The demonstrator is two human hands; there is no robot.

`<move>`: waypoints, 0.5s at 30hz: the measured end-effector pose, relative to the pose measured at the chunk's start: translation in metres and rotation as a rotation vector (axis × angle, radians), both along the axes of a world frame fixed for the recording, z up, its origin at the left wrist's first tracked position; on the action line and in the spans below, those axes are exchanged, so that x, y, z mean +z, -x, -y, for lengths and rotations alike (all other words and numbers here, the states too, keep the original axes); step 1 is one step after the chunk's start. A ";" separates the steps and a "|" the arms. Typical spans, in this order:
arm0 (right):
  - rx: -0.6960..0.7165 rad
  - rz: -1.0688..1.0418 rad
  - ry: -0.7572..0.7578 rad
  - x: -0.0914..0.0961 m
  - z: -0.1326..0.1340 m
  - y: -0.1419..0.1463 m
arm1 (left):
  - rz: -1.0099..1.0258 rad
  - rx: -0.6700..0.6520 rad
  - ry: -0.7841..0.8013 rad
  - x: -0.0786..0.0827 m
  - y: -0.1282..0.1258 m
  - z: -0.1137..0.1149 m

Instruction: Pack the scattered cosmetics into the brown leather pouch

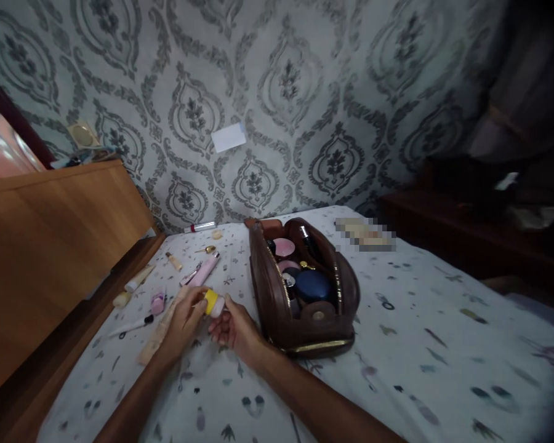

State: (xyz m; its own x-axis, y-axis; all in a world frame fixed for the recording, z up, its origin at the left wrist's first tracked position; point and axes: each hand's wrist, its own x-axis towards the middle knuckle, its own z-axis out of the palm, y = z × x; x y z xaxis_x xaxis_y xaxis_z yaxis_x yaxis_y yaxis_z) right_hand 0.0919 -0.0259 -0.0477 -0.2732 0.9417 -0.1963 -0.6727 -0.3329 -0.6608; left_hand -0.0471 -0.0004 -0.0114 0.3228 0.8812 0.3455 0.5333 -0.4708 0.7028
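Between my two hands is a small container (211,302), yellow on one end and pale pink-white on the other. The fingers of my left hand (188,314) are closed on its yellow end. My right hand (238,329) pinches the pale end, its lower fingers curled below. Just right of my hands stands an unzipped brown cosmetic bag (305,335), with a dark blue round case (313,287), a pink round item (284,247) and other items inside. Under my left wrist lies a beige flat item (154,346), partly hidden.
Loose items lie left on the patterned sheet (425,344): a pink tube (207,269), a purple-capped bottle (157,301), a brush-like stick (133,327) and a cream tube (138,279). A wooden board (55,234) borders the left. A blurred beige item (365,234) lies behind the bag.
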 end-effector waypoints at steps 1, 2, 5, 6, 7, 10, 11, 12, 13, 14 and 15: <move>-0.004 -0.007 -0.004 0.000 0.000 0.000 | -0.030 -0.008 -0.009 0.004 0.000 0.000; -0.005 -0.010 -0.006 0.001 0.000 0.000 | -0.062 -0.017 -0.021 0.008 -0.001 0.001; 0.000 -0.007 0.015 0.003 0.000 -0.001 | -0.157 -0.029 -0.067 0.024 -0.005 0.001; 0.002 -0.008 0.020 0.004 0.000 -0.002 | -0.183 -0.024 -0.083 0.030 -0.007 0.001; 0.003 -0.010 0.022 0.005 0.001 -0.002 | -0.205 -0.017 -0.102 0.037 -0.011 0.000; 0.007 -0.018 0.002 0.005 0.001 -0.003 | -0.223 -0.011 -0.185 0.061 -0.026 -0.003; 0.007 -0.017 -0.006 0.005 0.001 -0.003 | -0.215 -0.019 -0.216 0.070 -0.033 -0.005; 0.011 -0.013 -0.010 0.004 0.001 -0.003 | -0.203 -0.030 -0.247 0.079 -0.040 -0.006; 0.014 -0.009 -0.014 0.002 0.000 -0.003 | -0.193 -0.043 -0.275 0.088 -0.048 -0.008; 0.015 -0.006 -0.021 0.001 -0.001 -0.003 | -0.188 -0.058 -0.303 0.098 -0.057 -0.009; 0.018 -0.002 -0.025 -0.001 -0.002 -0.002 | -0.189 -0.075 -0.329 0.107 -0.066 -0.011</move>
State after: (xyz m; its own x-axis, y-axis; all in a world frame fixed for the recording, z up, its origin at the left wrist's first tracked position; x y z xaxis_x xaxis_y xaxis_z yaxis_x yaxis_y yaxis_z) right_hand 0.0939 -0.0243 -0.0483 -0.2903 0.9413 -0.1721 -0.6684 -0.3281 -0.6675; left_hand 0.0192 0.0103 0.0953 0.4674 0.7045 0.5341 0.5942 -0.6977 0.4002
